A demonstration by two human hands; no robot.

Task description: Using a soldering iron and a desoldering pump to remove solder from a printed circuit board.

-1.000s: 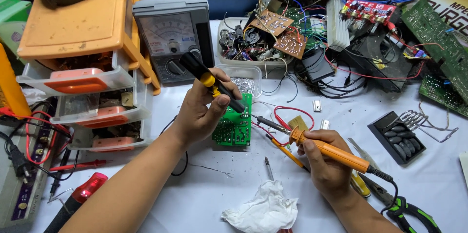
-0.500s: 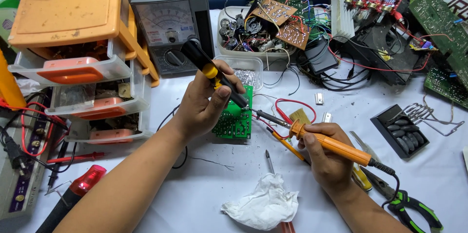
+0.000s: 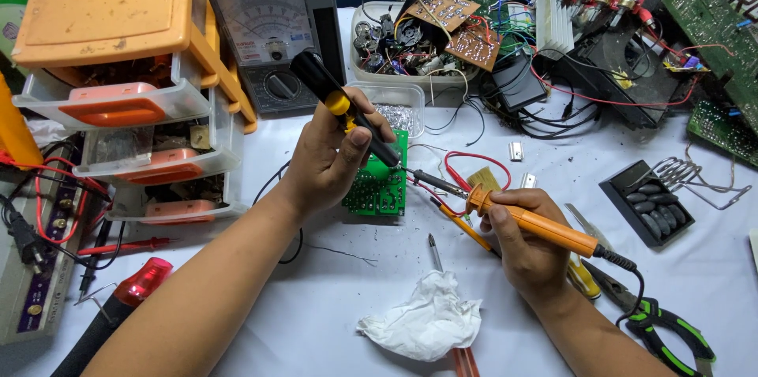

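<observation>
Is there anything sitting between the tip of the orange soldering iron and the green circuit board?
Nothing visible. The orange soldering iron in the right hand points its tip straight at the edge of the green circuit board. Only the nose of the black and yellow tool in the left hand meets it there.

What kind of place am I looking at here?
Most likely an electronics repair bench: an orange soldering iron in the right hand, an analog multimeter, and loose circuit boards and wires.
</observation>
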